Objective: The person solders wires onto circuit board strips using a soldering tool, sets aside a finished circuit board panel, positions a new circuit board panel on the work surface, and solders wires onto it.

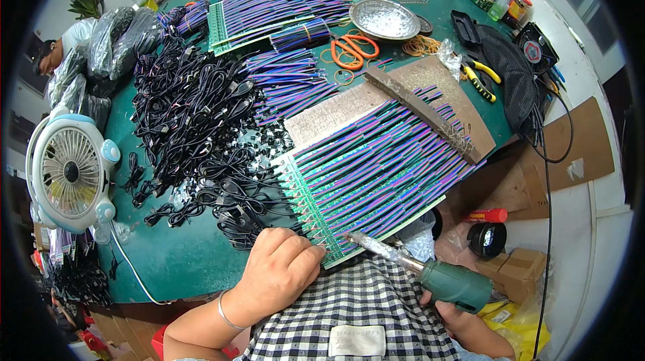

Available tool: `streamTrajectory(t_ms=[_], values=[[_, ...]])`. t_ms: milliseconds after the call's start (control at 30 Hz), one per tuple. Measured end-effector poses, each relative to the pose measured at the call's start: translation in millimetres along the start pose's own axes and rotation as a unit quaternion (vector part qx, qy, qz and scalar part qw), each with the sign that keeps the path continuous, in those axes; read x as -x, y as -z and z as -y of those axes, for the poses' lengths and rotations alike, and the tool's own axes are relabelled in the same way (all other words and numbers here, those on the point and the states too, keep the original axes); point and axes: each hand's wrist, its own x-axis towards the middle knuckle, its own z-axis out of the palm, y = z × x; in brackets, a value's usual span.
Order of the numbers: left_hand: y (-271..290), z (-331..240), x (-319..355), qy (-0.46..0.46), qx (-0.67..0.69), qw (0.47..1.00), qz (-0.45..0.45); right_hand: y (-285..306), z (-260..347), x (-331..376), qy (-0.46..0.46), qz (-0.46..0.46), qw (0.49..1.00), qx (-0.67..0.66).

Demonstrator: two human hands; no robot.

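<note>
My left hand (281, 272) is closed at the near left corner of a green circuit board panel (321, 226), its fingertips pressed together at the edge; what they pinch is hidden. In my right hand (460, 326) is a soldering iron with a green handle (455, 285) and a scorched metal barrel. Its tip touches or hovers just over the panel's near edge, right of my left fingers. Rows of purple, blue and black wires (383, 159) lie across the panel, and a wooden bar (423, 113) rests over their far right ends.
Left of the panel are heaped black cables (191, 105) and a white fan (70, 169). Beyond lie wire bundles (289, 78), orange-handled scissors (351, 50), a metal dish (386, 19), another wired panel (275, 8) and yellow-black pliers (480, 80). A person (64, 52) is at far left.
</note>
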Motion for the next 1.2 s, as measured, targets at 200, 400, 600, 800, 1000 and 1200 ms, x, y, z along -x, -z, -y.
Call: streamTrajectory(t_ms=[200,400,600,800,1000,1200], values=[[-1.9,-1.7,-1.7,0.002,-0.008,1.000,0.006,11.5,-30.0,8.7,0.008,0.003,0.999,0.044],[-3.0,-5.6,-1.0,0.008,-0.015,1.000,-0.006,19.1,-29.6,9.1,0.028,0.043,0.996,0.068],[-5.1,-7.5,0.6,0.010,-0.033,0.999,-0.019,9.2,-22.2,17.7,-0.037,0.001,0.999,-0.008],[-10.1,-8.2,1.3,0.011,-0.050,0.998,-0.026,5.3,-14.6,13.0,-0.055,-0.004,0.998,-0.018],[-12.3,-10.5,-1.8,0.042,-0.046,0.998,-0.028,4.2,-13.1,12.6,-0.072,-0.019,0.996,-0.040],[-12.3,-9.7,-2.3,0.038,-0.046,0.998,-0.029,8.2,-18.2,14.6,-0.089,-0.006,0.996,-0.022]])
